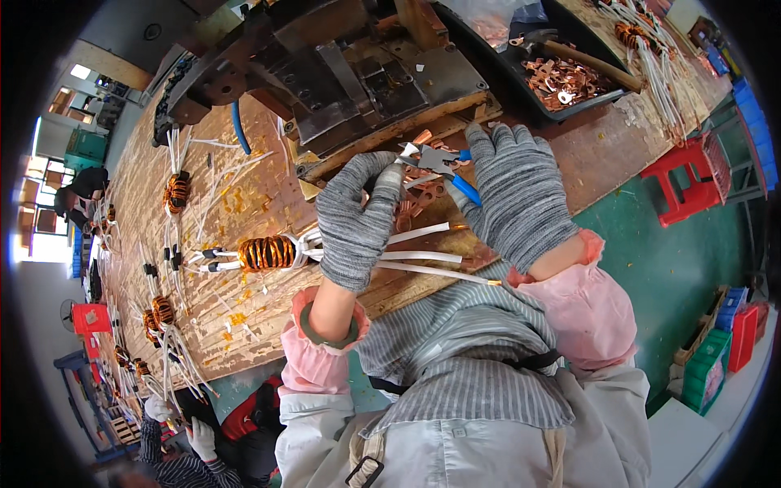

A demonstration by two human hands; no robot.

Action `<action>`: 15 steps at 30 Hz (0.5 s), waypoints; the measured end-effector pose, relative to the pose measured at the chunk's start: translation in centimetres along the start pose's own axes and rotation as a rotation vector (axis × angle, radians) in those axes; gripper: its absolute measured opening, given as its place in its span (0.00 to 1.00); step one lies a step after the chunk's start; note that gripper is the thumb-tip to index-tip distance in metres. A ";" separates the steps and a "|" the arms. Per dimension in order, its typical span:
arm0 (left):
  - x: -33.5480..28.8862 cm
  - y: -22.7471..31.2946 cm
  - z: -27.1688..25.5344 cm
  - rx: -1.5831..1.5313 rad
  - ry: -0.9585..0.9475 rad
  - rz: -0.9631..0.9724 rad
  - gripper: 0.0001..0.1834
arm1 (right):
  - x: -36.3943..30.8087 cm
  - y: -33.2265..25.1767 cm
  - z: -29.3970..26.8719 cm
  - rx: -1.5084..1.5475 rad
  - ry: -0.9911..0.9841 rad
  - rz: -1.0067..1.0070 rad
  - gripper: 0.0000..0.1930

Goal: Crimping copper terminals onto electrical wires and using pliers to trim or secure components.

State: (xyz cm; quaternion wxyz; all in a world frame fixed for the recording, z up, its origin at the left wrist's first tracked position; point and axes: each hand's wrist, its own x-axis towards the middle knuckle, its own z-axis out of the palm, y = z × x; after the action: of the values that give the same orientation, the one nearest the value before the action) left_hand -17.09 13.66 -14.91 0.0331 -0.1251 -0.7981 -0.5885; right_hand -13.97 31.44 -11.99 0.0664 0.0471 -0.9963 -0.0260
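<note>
My left hand (pixel 358 215), in a grey knit glove, is closed with thumb and finger pinching the end of a white wire lead (pixel 409 150). In my right hand (pixel 521 191), gloved alike, are blue-handled pliers (pixel 438 160), their jaws pointing left at the pinched end. The handles rest between the right thumb and fingers, which are fairly straight. Beside my left hand lies a copper-wound toroid coil (pixel 267 253); several white leads (pixel 419 258) pass beneath that hand and come out to its right. Loose copper terminals (pixel 427 192) lie between the hands.
A dark metal press (pixel 358 81) stands beyond my hands. At the far right, a black tray (pixel 561 112) holds copper pieces and a hammer (pixel 590 63). More coils (pixel 176 193) lie leftward on the worn wooden table (pixel 244 305). A red stool (pixel 687 183) stands right. Another person works lower left.
</note>
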 end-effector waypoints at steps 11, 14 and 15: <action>-0.3 0.4 -0.1 -0.111 0.081 -0.031 0.08 | 1.0 -0.6 0.7 0.193 0.055 -0.018 0.19; -0.4 0.5 -0.1 -0.096 0.081 -0.015 0.08 | 0.9 -0.5 2.4 0.320 0.092 -0.019 0.17; -0.5 0.5 -0.1 -0.097 0.069 -0.016 0.08 | 0.8 -0.5 3.1 0.372 0.089 -0.017 0.16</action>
State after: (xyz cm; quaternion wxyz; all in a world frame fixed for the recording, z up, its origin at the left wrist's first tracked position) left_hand -16.54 13.64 -14.49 0.0495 -0.0998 -0.7680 -0.6307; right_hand -15.16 30.97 -14.96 0.1004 0.0681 -0.9796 0.1601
